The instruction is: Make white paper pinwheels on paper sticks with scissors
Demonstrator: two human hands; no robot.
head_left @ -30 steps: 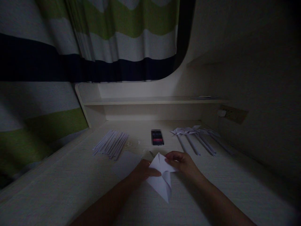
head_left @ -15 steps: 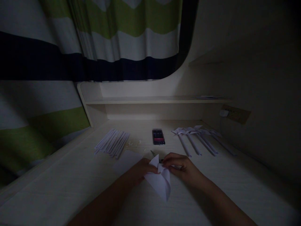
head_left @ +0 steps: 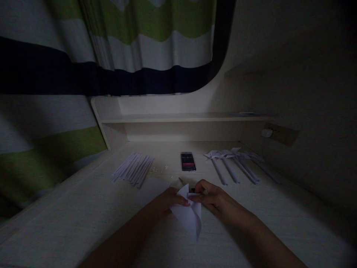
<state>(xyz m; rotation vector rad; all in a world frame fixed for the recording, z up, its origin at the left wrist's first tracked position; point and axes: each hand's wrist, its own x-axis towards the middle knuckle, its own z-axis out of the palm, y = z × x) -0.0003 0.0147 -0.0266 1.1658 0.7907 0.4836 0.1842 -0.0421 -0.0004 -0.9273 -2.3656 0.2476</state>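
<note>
Just above the tabletop, a white paper pinwheel head (head_left: 186,217), partly folded, is held between my two hands. My left hand (head_left: 170,199) pinches it from the left, the thumb pressed near its middle. From the right, my right hand (head_left: 214,199) is closed on the paper's upper right, fingertips close to the centre. One fold stands up between the hands, and a lower corner hangs toward me. Behind the paper lies a pair of scissors (head_left: 181,181), mostly hidden. A flat white paper sheet (head_left: 152,189) rests beyond my left forearm.
Several rolled paper sticks (head_left: 133,169) lie at the left, with small pale bits (head_left: 155,170) beside them. A phone (head_left: 188,162) is at the back centre. Several finished paper pinwheels (head_left: 223,163) lie at the right. A shelf (head_left: 178,118) runs along the back; a curtain (head_left: 156,52) hangs above.
My right hand has turned and its fingers have moved inward over the paper toward the centre. The right-hand fold now lies flatter. My left hand stays nearly in place.
</note>
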